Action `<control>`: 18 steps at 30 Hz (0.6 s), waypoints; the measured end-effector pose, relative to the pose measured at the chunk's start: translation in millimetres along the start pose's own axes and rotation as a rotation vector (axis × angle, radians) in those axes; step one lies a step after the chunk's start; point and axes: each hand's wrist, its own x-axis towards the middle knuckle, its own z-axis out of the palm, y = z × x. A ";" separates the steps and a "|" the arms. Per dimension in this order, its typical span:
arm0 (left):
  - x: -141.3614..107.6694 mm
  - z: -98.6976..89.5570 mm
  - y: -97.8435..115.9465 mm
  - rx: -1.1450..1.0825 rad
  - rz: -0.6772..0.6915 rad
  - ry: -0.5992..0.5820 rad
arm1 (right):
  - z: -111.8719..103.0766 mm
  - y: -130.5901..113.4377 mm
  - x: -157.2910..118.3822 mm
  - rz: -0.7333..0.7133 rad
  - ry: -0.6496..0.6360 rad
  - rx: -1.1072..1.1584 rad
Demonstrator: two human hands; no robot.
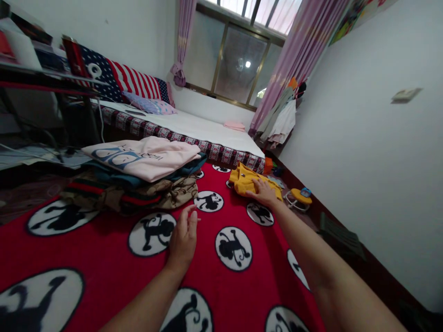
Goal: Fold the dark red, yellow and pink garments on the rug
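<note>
My right hand (263, 192) lies with spread fingers on a folded yellow garment (244, 181) near the far right edge of the red blanket (214, 295) with monkey prints. Nearer to me, my left hand (185, 230) hovers over or rests on the blanket, its fingers loosely curled and partly apart, with nothing seen in it. To its upper left is a stack of folded clothes: a pale pink top (162, 159) with blue print, a dark teal garment (114, 175) beneath it and a brown patterned one (173, 193) with red and green stripes at the bottom.
Beyond the blanket stands a low bed (194, 124) with a white surface and pillows. A cluttered desk (51, 76) is at the left. On the right are a small yellow stool (300, 197), a dark green stool (341, 233) and hanging clothes (284, 122) by the curtain.
</note>
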 end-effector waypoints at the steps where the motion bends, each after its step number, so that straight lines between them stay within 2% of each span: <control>1: -0.3 -0.4 0.6 0.014 -0.001 -0.006 | 6.6 -6.9 -3.5 -0.004 -0.039 -0.036; 3: -1.0 -1.2 2.2 0.033 -0.006 -0.016 | 9.1 -15.3 -6.6 0.016 -0.059 -0.054; 7: -2.5 -2.0 5.3 0.059 -0.003 -0.041 | -12.4 -18.2 4.1 0.128 0.018 0.006; 9: -2.9 -1.8 6.0 0.078 0.007 -0.047 | -16.2 -23.5 8.5 0.173 0.051 0.030; 12: -2.5 -0.9 5.6 0.120 0.022 -0.048 | 2.0 -43.7 -2.1 0.131 0.045 0.072; 15: -1.5 0.2 4.0 0.166 0.028 -0.064 | 29.9 -68.5 -28.2 0.062 -0.031 0.072; 18: -0.8 0.9 3.0 0.202 0.022 -0.088 | 39.8 -85.9 -53.3 0.075 -0.136 0.069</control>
